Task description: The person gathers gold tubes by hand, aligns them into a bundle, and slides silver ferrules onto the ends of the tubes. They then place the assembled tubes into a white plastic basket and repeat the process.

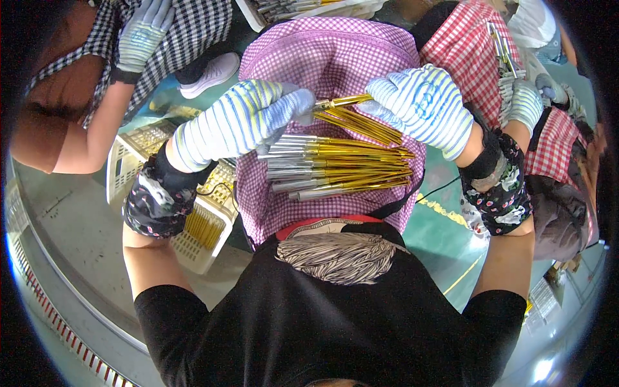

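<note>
Over a purple-and-white checked cloth (329, 48) on my lap, my two gloved hands hold a slim gold rod (345, 101) between them. My left hand (248, 119), in a striped knit glove, is closed with its fingertips at the rod's left end. My right hand (422, 109), gloved alike, pinches the other end. Just below lie several loose gold rods (371, 126), slanting down to the right. Nearer me, a row of rods with silver sleeves on the left and gold shafts on the right (342, 164) rests on the cloth.
To my left stand cream plastic baskets (213, 242), one holding gold rods (203, 226). A white tray (351, 9) of rods is at the far edge. Co-workers sit close by: a gloved hand (140, 45) at far left, another (525, 103) at right near silver rods (503, 51).
</note>
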The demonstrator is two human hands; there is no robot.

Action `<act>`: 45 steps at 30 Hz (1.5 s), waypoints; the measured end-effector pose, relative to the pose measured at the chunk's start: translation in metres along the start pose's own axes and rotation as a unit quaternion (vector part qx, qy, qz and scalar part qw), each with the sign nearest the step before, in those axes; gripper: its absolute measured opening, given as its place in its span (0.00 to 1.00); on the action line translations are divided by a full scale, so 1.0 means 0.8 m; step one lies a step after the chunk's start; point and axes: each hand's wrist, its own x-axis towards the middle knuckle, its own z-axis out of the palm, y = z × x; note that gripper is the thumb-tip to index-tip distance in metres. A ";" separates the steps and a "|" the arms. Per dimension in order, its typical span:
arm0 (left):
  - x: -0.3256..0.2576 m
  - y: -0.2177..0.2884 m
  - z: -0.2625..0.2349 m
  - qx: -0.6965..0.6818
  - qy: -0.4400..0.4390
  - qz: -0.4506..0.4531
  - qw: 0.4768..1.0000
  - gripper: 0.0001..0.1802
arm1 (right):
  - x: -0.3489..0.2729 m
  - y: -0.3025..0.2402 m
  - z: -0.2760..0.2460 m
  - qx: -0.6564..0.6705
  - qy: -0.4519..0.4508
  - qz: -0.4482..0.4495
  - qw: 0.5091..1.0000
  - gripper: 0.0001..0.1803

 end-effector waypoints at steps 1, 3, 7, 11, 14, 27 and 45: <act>0.003 0.005 0.003 -0.020 -0.001 -0.065 0.998 0.11 | 0.001 -0.001 -0.001 -0.001 -0.002 0.000 1.000 0.16; 0.012 0.017 0.006 -0.039 -0.001 -0.131 0.991 0.12 | 0.002 -0.004 -0.002 0.032 -0.048 0.044 0.997 0.17; 0.011 0.015 0.008 0.237 0.108 0.050 0.964 0.16 | 0.005 -0.006 0.004 0.085 -0.019 0.054 0.995 0.17; 0.011 0.018 0.007 0.201 0.093 0.015 0.975 0.15 | 0.006 -0.002 0.000 0.066 0.008 0.033 0.997 0.15; 0.010 0.013 0.000 -0.078 -0.030 -0.070 0.994 0.15 | 0.007 0.002 0.000 0.008 -0.052 0.004 0.999 0.13; 0.015 0.011 -0.001 0.265 -0.005 0.020 0.964 0.19 | 0.004 -0.001 0.003 0.119 -0.026 0.062 0.991 0.18; 0.027 0.000 -0.002 0.396 0.082 0.121 0.906 0.19 | -0.004 0.006 0.041 0.291 0.030 0.017 0.956 0.22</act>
